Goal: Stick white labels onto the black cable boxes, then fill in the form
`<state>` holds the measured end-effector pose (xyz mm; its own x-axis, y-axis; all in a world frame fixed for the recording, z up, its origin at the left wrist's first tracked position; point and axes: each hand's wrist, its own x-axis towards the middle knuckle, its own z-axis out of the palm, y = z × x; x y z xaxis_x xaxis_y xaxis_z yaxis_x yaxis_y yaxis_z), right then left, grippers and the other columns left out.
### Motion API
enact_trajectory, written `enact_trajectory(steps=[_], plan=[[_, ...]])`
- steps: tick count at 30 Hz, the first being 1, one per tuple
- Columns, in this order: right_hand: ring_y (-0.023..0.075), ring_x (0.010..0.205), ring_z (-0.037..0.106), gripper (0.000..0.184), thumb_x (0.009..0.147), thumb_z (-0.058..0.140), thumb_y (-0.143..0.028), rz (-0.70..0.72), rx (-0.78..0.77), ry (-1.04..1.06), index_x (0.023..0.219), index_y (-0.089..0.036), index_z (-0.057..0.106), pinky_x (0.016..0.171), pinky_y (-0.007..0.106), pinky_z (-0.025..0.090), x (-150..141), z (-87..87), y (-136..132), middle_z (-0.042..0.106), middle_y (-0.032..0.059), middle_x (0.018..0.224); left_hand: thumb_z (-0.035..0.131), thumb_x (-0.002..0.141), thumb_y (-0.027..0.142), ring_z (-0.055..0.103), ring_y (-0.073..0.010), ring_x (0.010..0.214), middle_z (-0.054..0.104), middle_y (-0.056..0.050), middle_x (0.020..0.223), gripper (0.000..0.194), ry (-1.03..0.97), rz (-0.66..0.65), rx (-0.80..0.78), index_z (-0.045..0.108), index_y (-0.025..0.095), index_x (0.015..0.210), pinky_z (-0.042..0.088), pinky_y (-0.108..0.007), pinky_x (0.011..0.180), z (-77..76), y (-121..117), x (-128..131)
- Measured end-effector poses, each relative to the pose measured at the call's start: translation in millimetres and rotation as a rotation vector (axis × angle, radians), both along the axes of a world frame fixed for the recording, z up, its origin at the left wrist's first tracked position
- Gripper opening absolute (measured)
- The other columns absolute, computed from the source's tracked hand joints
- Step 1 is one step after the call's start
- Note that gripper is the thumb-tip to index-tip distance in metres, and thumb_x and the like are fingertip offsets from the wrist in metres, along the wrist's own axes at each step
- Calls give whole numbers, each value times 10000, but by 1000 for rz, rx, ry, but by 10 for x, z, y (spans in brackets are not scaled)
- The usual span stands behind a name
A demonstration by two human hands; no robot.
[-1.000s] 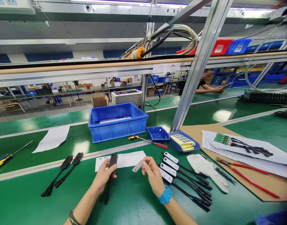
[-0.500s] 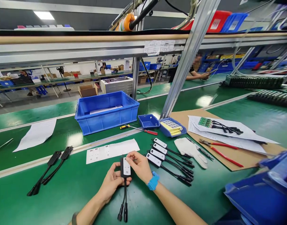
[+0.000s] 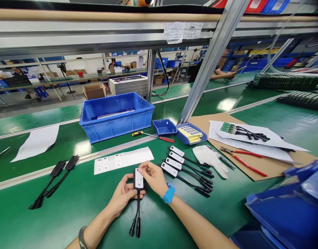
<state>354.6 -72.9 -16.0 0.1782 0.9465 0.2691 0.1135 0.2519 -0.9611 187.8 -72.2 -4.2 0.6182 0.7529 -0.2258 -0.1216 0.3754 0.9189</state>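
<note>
My left hand (image 3: 124,193) grips a small black controller box (image 3: 134,178) from the side and underneath, its two black cables with round plugs hanging toward me. A white label (image 3: 139,180) covers the box's upper face. With its fingers pinched together, my right hand (image 3: 153,176) touches the label's upper right corner; the fingertips hide that corner. Behind the box lies a white label sheet (image 3: 117,161) with a few labels on it. To the right of my hands, several labelled controller boxes (image 3: 173,162) lie in a row with their cables. Two unlabelled black boxes (image 3: 57,168) rest at the left.
A large blue bin (image 3: 117,122), a small blue tray (image 3: 164,128) and a tray of yellow-backed stickers (image 3: 191,135) stand behind. Screwdrivers (image 3: 166,139), a white glove (image 3: 210,157) and red-handled pliers (image 3: 248,167) lie nearby. A metal post (image 3: 208,65) rises behind. A person (image 3: 221,72) sits across the bench.
The camera view has tilted down a little. Both hands stay at the box, and the right fingertips remain at the label's upper end.
</note>
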Motion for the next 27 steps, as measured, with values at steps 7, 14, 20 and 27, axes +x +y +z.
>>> enact_trajectory(steps=[7,14,20,27], plan=[[116,608,514,204,847,621,-355,0,2,-37,828,-152,633,528,222,416,-18,11,-31,566,12,699,680,740,185,691,-251,933,700,-168,1024,575,-22,-3,-20,336,134,1199,525,-380,861,0,-14,-8],[104,585,504,181,838,620,-329,-9,8,-59,820,-150,636,518,214,416,-42,4,-42,555,4,681,720,776,309,701,-222,869,701,-155,1014,577,-1,-5,-5,348,146,1186,532,-346,829,12,-19,10],[98,572,497,165,825,620,-311,-45,-7,-73,803,-147,630,519,210,420,-29,14,-44,551,-4,660,727,778,385,698,-200,835,714,-143,952,602,38,-13,44,344,140,1173,524,-315,800,51,-37,30],[104,568,510,171,822,612,-316,-59,-33,-63,796,-148,626,516,217,432,-31,-3,-61,565,-1,657,696,814,377,694,-216,885,713,-146,953,559,33,-26,78,337,140,1171,516,-342,825,0,-41,19]])
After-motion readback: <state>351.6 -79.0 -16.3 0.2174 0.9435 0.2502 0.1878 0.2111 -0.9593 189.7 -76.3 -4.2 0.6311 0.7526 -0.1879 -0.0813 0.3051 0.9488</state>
